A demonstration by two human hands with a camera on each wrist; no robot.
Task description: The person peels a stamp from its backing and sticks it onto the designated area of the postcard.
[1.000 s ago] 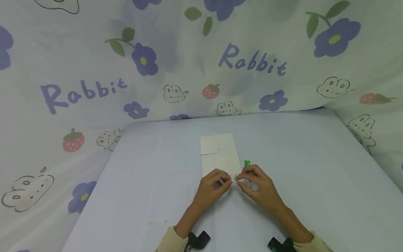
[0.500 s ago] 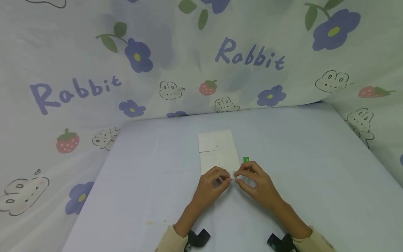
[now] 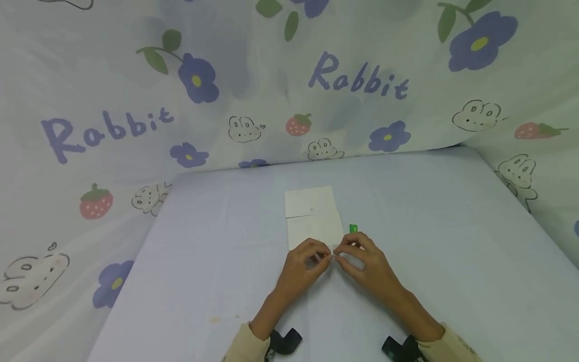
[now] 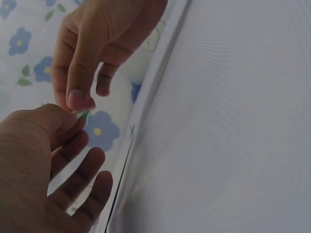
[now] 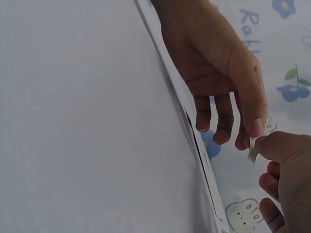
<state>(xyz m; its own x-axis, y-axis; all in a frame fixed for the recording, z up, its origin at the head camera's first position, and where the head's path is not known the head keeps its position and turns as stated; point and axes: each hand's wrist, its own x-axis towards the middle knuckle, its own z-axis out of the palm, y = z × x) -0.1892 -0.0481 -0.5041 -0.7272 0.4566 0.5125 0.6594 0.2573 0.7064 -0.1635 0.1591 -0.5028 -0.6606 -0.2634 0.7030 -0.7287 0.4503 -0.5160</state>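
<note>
My left hand [image 3: 302, 269] and right hand [image 3: 373, 266] meet at the fingertips just in front of two white paper-like sheets. Between them a tiny pale strip with a greenish tint [image 5: 252, 150] is pinched by thumb and forefinger on both sides. In the left wrist view the strip [image 4: 83, 114] shows a bit of green; fingers hide most of it. The remaining left fingers [image 4: 95, 170] spread loosely. One sheet [image 3: 309, 202] lies behind the other sheet [image 3: 312, 229], their edges meeting or overlapping slightly. The nearer sheet's front edge is partly hidden by the hands.
A small green piece [image 3: 354, 228] lies right of the sheets, just beyond the right hand. All this rests on a white-covered table [image 3: 203, 241]. A patterned cloth [image 3: 271, 75] hangs behind and at the sides. Black devices [image 3: 285, 343] sit at the wrists.
The right hand has moved slightly left, narrowing the gap until the fingertips almost touch. The head view has shifted a little; sheets and green piece lie as before.
</note>
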